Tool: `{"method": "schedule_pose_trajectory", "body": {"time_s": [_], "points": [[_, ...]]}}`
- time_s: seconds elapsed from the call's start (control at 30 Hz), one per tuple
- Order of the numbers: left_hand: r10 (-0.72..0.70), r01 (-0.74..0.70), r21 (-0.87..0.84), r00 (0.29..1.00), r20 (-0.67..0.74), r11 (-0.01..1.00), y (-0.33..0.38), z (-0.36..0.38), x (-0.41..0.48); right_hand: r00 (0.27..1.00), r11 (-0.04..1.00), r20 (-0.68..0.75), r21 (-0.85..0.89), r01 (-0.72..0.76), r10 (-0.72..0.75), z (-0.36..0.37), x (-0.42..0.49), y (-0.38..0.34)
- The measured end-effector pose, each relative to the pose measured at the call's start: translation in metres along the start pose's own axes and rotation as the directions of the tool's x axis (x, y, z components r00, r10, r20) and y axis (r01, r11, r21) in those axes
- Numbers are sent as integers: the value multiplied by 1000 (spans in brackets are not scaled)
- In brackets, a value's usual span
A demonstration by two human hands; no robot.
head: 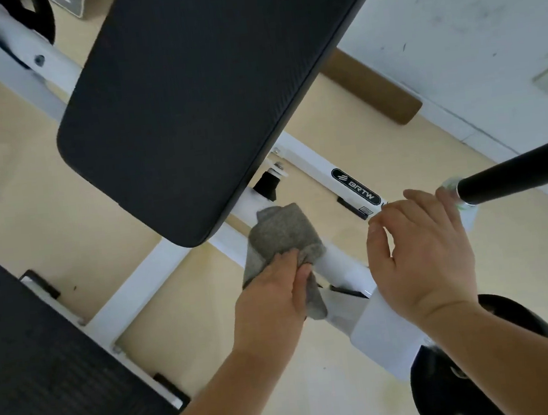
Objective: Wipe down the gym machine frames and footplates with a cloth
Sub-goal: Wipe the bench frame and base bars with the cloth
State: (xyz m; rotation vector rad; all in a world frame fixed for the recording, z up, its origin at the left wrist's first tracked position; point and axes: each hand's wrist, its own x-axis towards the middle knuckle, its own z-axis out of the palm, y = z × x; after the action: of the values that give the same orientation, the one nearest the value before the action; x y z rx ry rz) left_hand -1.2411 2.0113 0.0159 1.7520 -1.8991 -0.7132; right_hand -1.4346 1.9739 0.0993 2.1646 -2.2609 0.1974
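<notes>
Cloth (284, 236) is lying bunched against the white frame tube (337, 261) under the black pad (203, 96), and your left hand (268, 299) is gripping it with curled fingers. Your right hand (422, 252) is hovering with its fingers loosely bent, holding nothing. You're seemingly working mid-frame, and the ribbed plate (46, 366) is probably awaiting its wipe.

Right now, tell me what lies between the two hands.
In the head view, the white frame tube runs between the left hand, gripping the grey cloth, and the right hand.

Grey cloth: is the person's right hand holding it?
No, the left hand grips the grey cloth on the white frame; the right hand holds nothing.
</notes>
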Motion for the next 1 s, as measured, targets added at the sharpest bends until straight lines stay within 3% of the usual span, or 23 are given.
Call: {"method": "schedule_pose_trajectory", "body": {"time_s": [0.17,0.27,0.37,0.57,0.77,0.93,1.0], "points": [[-445,450,-62,892,74,891,5,-19,-22,1000,1000,-3,1,13,-13,0,1,1],[-603,587,-397,791,99,705,25,-2,21,1000,1000,27,-10,11,-11,-2,0,0],[-611,631,-595,742,275,498,52,27,56,999,1000,41,-11,23,-23,-2,0,-1],[-705,665,-659,652,281,352,54,49,79,998,999,44,-17,43,-43,-3,2,1],[-776,650,-667,608,169,365,36,47,98,998,999,32,15,48,-48,-1,4,-1],[-738,730,-573,608,294,372,67,64,67,998,999,37,20,49,-50,0,4,-2],[-742,771,-549,566,359,323,63,61,74,998,999,30,20,50,-50,-1,5,-2]]}}
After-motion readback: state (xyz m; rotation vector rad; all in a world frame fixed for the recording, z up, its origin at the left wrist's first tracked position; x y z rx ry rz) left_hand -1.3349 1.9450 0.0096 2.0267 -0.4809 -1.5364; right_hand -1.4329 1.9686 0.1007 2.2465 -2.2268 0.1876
